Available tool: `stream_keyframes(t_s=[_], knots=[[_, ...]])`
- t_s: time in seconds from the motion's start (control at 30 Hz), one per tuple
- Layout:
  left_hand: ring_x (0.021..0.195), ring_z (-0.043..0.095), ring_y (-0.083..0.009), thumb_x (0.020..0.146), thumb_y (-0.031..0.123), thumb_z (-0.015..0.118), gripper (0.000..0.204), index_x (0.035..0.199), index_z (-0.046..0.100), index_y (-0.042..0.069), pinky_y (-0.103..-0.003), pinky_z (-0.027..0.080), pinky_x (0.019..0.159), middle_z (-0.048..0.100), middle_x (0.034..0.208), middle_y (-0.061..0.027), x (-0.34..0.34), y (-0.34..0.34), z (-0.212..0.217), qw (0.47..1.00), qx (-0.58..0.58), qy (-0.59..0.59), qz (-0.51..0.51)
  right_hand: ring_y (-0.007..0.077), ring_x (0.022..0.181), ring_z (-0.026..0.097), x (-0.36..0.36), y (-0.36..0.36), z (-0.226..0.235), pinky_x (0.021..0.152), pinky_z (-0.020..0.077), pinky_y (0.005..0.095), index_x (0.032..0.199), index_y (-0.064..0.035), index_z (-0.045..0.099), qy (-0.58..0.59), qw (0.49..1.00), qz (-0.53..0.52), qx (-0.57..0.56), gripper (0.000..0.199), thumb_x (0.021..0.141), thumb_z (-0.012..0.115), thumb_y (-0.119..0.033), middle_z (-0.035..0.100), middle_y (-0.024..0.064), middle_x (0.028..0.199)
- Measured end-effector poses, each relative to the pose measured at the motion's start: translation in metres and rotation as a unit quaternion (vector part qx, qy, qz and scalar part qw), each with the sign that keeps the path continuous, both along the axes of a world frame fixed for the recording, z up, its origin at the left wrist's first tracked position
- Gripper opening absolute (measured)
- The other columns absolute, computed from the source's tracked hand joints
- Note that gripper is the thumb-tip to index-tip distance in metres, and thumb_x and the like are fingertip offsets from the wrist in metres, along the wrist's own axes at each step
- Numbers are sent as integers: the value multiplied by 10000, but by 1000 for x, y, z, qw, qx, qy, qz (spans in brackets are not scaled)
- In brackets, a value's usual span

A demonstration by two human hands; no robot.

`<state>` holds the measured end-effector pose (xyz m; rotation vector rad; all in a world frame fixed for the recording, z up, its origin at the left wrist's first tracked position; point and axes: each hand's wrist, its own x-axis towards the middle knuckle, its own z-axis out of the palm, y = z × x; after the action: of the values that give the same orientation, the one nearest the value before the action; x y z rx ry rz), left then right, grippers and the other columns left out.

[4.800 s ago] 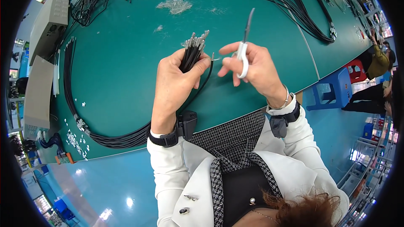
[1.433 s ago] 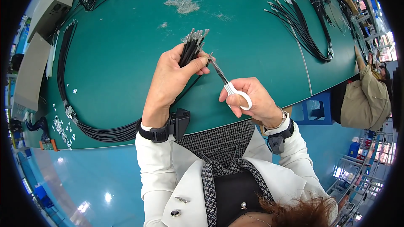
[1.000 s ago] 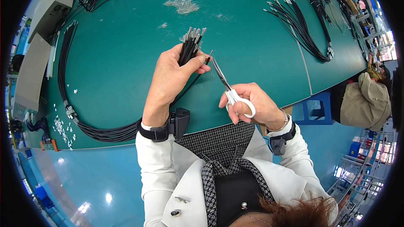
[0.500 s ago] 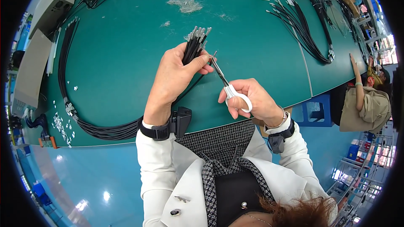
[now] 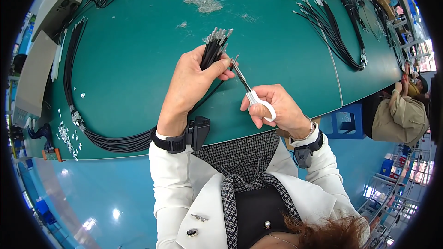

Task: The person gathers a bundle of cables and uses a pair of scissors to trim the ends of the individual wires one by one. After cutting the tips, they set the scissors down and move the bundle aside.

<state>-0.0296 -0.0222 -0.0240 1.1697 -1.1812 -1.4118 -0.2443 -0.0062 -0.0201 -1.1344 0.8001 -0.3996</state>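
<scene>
My left hand (image 5: 188, 74) is closed round the wires (image 5: 213, 53), while my right hand (image 5: 276, 104), curled through the scissors (image 5: 257, 103), has drawn the blades (image 5: 242, 78) together near one wire's tip (image 5: 237, 57), seemingly working it.

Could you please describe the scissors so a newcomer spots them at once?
Find the green table, then the right hand above its near edge. It holds the scissors, set apart by white handles from the black cables in the left hand.
</scene>
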Motion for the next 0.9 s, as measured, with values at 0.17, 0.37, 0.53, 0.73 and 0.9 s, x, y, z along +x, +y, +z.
stream_keyframes(t_s=[0.17,0.37,0.53,0.73,0.9], knots=[[769,658,-160,880,111,612,173,956,579,-41,-266,535,702,658,935,-158,0,0,0,1000,1,0,1,24,406,422,2,2,0,366,277,170,913,11,613,6,1000,-9,-9,362,844,694,-335,589,38,583],[735,662,-143,863,93,629,155,924,589,-45,-244,529,663,656,856,-109,-2,0,-3,1000,1,14,14,25,422,445,3,2,1,368,284,170,912,8,613,19,1000,-13,-13,342,832,709,-310,589,33,585],[718,662,-131,854,83,636,148,910,594,-47,-231,525,643,655,814,-84,-2,-1,-3,999,-3,26,18,27,425,455,4,3,-1,368,289,169,917,9,612,19,999,-21,-21,328,829,713,-290,589,31,587],[717,661,-133,855,83,633,147,911,593,-46,-235,526,647,655,816,-82,-2,0,-3,1000,-1,22,17,26,421,450,3,2,-1,365,284,170,919,8,611,24,1000,-13,-15,322,839,705,-289,591,33,587],[721,660,-134,856,84,633,145,911,591,-44,-239,526,654,655,820,-83,-2,0,-1,1000,1,26,16,25,416,438,3,3,0,361,277,172,919,8,610,9,1000,-15,-1,327,843,702,-297,592,36,588]])
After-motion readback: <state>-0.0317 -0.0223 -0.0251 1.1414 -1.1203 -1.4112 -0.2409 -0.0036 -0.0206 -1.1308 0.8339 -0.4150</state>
